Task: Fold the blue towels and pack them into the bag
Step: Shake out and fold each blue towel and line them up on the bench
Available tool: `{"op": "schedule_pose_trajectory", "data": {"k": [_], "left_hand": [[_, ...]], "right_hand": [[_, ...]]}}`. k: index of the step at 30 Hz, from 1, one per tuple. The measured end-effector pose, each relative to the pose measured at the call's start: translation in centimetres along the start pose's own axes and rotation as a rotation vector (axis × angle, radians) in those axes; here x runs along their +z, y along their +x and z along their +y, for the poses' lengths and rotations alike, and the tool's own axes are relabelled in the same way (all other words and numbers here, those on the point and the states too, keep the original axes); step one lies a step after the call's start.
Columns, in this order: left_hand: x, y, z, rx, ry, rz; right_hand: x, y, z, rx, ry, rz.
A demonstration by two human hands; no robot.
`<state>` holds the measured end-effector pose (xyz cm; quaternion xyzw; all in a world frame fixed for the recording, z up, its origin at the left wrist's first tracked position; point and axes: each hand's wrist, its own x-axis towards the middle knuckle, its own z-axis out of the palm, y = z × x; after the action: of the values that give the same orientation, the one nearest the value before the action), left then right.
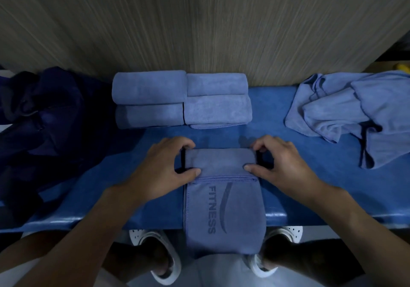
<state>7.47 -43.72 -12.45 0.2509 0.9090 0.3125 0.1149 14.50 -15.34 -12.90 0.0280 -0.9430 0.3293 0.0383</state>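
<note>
Both hands on the FITNESS towel (219, 160), mid-table.

Our L hand (168, 164) and R hand (281, 160) each pinched a side edge of the folded-over end, thumbs on top and fingers curled at the far corners. The towel lay btw. them on the blue table (310, 176), its printed end hanging over the front edge toward our lap. Just beyond the hands sat the folded towels (182, 100) (four, stacked two and two side by side) against the wood-grain wall (199, 20). The unfolded towels (355, 109) were heaped far R and the dark bag (44, 113) slumped far L, both well apart from the hands.
</note>
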Motion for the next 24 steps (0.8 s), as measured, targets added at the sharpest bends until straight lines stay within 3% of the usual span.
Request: {"op": "schedule_pose_trajectory", "data": {"k": [7,15,19,24], "left_hand": [[-0.7,0.6,0.9,0.037,0.177,-0.081],[-0.7,0.7,1.6,-0.050,-0.030,-0.095],[-0.3,1.6,1.3,-0.056,-0.195,0.077],[-0.3,1.9,1.9,0.182,-0.051,0.209]], "right_hand": [[-0.4,0.3,-0.1,0.036,-0.041,-0.125],[-0.4,0.8,-0.8,0.091,0.158,-0.185],[-0.1,1.5,-0.7,0.132,0.193,-0.001],[-0.3,2.0,-1.4,-0.181,-0.055,0.174]]}}
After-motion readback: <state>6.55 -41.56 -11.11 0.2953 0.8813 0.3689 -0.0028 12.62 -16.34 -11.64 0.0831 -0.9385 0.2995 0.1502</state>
